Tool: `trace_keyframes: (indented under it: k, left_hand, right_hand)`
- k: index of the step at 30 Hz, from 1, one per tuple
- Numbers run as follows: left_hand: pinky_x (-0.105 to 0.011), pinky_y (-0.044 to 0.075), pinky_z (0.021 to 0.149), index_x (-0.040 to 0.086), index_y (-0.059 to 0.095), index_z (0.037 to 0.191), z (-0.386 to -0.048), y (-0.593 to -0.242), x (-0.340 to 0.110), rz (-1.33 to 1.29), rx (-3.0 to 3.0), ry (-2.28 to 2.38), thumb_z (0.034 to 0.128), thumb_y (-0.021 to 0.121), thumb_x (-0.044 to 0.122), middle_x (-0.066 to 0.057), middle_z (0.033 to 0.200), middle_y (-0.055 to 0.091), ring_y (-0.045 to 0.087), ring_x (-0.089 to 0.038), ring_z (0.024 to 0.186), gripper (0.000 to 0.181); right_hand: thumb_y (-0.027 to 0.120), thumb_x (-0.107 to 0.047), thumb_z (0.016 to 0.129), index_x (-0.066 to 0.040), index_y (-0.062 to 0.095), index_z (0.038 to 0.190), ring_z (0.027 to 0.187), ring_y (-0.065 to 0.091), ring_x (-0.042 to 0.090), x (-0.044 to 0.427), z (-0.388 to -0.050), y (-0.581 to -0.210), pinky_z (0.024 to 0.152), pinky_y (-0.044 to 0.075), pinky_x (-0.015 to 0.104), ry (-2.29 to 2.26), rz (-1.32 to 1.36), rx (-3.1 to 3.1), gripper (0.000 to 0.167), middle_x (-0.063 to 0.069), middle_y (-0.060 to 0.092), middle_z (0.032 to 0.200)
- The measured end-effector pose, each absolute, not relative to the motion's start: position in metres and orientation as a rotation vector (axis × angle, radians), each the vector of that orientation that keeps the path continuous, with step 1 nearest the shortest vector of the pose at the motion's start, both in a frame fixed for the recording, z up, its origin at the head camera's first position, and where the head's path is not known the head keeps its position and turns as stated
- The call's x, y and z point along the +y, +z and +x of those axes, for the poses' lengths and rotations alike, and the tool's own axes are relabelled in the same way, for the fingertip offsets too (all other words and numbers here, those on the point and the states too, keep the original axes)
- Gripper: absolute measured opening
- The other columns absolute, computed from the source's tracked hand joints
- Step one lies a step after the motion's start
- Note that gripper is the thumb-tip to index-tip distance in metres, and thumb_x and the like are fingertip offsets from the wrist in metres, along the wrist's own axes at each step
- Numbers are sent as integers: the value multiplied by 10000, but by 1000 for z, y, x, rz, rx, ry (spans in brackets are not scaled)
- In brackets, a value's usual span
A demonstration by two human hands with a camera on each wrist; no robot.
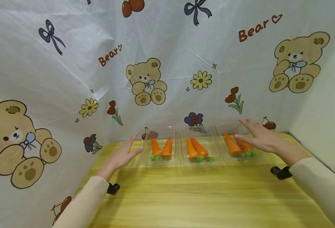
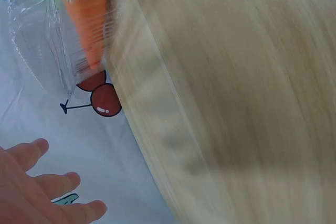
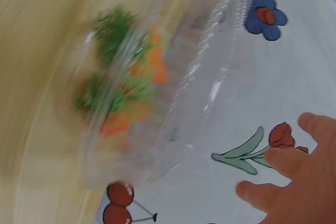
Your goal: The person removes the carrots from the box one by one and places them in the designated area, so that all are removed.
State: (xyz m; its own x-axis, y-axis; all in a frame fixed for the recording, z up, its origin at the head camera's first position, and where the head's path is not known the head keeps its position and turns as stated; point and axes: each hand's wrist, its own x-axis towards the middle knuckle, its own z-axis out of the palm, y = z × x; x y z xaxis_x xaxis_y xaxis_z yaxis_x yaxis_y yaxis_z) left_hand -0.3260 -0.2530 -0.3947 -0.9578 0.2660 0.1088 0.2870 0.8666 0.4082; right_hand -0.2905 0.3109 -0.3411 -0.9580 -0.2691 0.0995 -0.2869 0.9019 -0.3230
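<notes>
Three clear plastic boxes stand in a row at the table's far edge, each holding two orange carrots with green tops: the left box [image 1: 161,159], the middle box [image 1: 213,139] and the right box [image 1: 219,129]. My left hand [image 1: 123,154] is raised beside the left box, fingers spread, holding nothing. Over the right side of the right box hangs my right hand [image 1: 260,136], its fingers extended and nothing in it. A carrot [image 2: 88,22] shows through plastic in the left wrist view, and blurred carrots [image 3: 152,59] show in the right one.
The yellow wood-grain table [image 1: 190,196] ends at a white sheet [image 1: 173,41] printed with bears, flowers and bows, which hangs behind and to the left. A pale wall [image 1: 321,126] stands on the right. Black straps sit at both wrists.
</notes>
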Motion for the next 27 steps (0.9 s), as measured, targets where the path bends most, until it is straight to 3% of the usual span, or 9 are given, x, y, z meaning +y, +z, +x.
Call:
trace_keyframes:
  k: [5,14,20,27]
  left_hand:
    - [-782,294,1148,480,5,1631,-328,-398,-249,-429,-2952,-843,1017,455,666,-144,1700,246,366,-512,1469,783]
    - [-718,430,1082,474,69,1620,-337,-417,-244,-339,-2862,-1188,989,476,706,-212,1566,451,528,-513,1334,786]
    - [-667,518,1017,416,50,1637,-341,-419,-242,-244,-2784,-1528,1000,476,686,-239,1584,399,541,-508,1321,813]
    - [-591,571,968,387,112,1638,-343,-422,-233,-118,-2680,-1808,1012,548,601,-231,1600,352,541,-482,1310,793]
  right_hand:
    - [424,-616,1049,-201,97,1678,1428,272,644,301,-289,-336,1043,280,861,654,442,-3016,822,316,181,1666]
    - [428,-585,1060,-208,155,1673,1476,263,581,274,-290,-336,1098,268,829,850,501,-2944,769,254,207,1685]
    - [406,-561,1076,-168,215,1660,1379,443,561,259,-292,-340,1066,372,790,886,520,-2889,729,306,397,1578]
    - [361,-594,1075,-193,212,1662,1358,493,542,246,-294,-340,1082,367,786,958,495,-2874,726,280,457,1550]
